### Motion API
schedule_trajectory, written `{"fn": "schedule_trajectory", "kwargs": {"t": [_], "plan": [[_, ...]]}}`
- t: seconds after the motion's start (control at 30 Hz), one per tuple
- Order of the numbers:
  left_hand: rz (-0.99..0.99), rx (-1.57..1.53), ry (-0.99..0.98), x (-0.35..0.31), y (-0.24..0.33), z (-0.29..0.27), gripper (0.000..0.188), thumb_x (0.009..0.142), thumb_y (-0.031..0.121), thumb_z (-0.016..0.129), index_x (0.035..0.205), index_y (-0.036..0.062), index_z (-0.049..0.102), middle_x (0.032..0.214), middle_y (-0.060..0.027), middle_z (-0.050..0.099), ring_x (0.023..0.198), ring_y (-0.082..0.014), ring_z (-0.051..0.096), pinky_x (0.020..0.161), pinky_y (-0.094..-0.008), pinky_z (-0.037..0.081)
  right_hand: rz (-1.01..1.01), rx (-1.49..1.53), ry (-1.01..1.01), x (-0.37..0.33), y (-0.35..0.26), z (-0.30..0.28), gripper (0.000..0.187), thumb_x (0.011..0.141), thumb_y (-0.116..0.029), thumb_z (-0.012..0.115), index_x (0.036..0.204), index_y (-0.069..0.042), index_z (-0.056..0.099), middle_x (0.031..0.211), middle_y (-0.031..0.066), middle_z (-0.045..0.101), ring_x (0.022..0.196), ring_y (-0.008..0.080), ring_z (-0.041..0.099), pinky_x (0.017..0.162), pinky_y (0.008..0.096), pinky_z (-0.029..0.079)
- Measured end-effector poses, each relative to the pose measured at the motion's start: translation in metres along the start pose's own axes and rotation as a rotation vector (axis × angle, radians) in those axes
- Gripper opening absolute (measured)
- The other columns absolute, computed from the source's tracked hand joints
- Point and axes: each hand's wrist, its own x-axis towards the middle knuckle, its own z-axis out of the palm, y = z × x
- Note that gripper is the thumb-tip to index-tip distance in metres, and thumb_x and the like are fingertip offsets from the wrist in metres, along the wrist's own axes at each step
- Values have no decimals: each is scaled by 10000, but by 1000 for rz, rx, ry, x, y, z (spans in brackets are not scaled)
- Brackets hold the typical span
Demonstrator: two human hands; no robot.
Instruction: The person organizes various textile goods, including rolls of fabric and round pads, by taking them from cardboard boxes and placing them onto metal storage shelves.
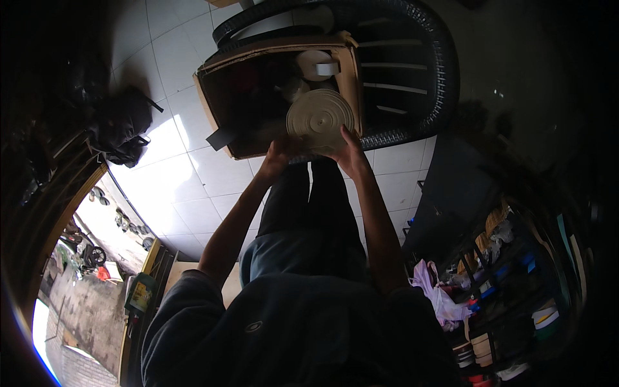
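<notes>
I hold a cream-coloured flat round roll (320,119), wound like tape, between both hands above the front edge of an open cardboard box (216,106). My left hand (278,157) grips its lower left rim. My right hand (349,153) grips its lower right rim. Inside the box lie other pale rolls (317,64) and dark items that I cannot make out. The box rests on a black plastic chair (412,84).
White floor tiles (187,180) spread to the left, with a dark bag (122,126) on them. A doorway with a wooden frame (84,187) opens at the lower left. Cluttered shelves (509,284) with cloth and containers stand at the lower right.
</notes>
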Motion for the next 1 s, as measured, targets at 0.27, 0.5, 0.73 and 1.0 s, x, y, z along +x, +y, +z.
{"fn": "schedule_trajectory", "kwargs": {"t": [0.27,0.5,0.73,1.0], "plan": [[602,1487,-117,70,-63,-113,338,873,214,591,1196,112,583,1147,-33,632,1008,-148,615,855,-310,493,-162,103,188,-55,8,-57,494,871,-159,631,1292,-45,399,1213,113,519,1098,216,564,829,381,544],[94,1843,-461,110,-74,-134,298,864,344,565,1012,100,651,970,-131,663,934,-254,649,818,-394,516,-123,134,204,-81,25,-91,436,903,-159,577,1301,-71,423,1207,80,536,1070,183,564,827,343,512],[-84,1726,-325,86,-13,-66,361,885,380,524,1097,102,615,961,-161,658,892,-294,649,804,-425,505,-177,270,243,-87,36,-85,385,882,-124,601,1236,-49,469,1179,90,544,1057,203,584,817,366,545],[-345,1062,-327,89,15,-72,420,936,445,472,1167,117,597,1023,-139,652,904,-273,644,812,-381,486,-234,113,305,-101,35,-77,419,871,-141,614,1249,-44,462,1181,92,530,1099,206,546,862,370,504]]}}
